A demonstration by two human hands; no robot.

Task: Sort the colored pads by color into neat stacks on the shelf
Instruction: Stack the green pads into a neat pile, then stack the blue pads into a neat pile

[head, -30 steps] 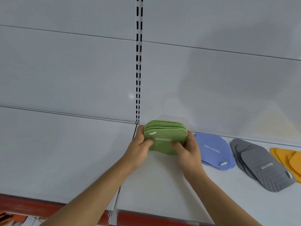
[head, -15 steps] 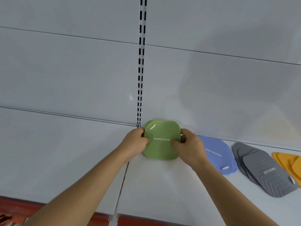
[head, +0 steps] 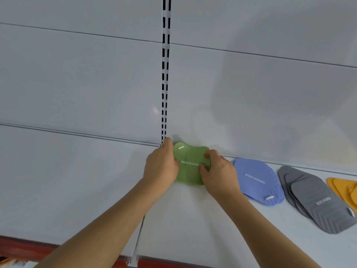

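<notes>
We see the green pads (head: 190,167) lying as a stack on the white shelf (head: 193,219), close to its back edge, right where the slotted upright (head: 165,74) meets the shelf. The top pad reads "REMOVE ODOR" and has a small white slot near its far left corner. Our left hand (head: 161,167) grips the stack's left side, fingers curled round its edge. Our right hand (head: 218,173) holds the right side, thumb and fingertips pinching and pressing on the top pad. Just beside it, further along the back edge, lie the blue pads (head: 257,180), then the grey pads (head: 313,200), fanned and overlapping, and the orange pads (head: 345,188) at the frame's right border. A red strip (head: 25,246) runs along the shelf's front edge.
</notes>
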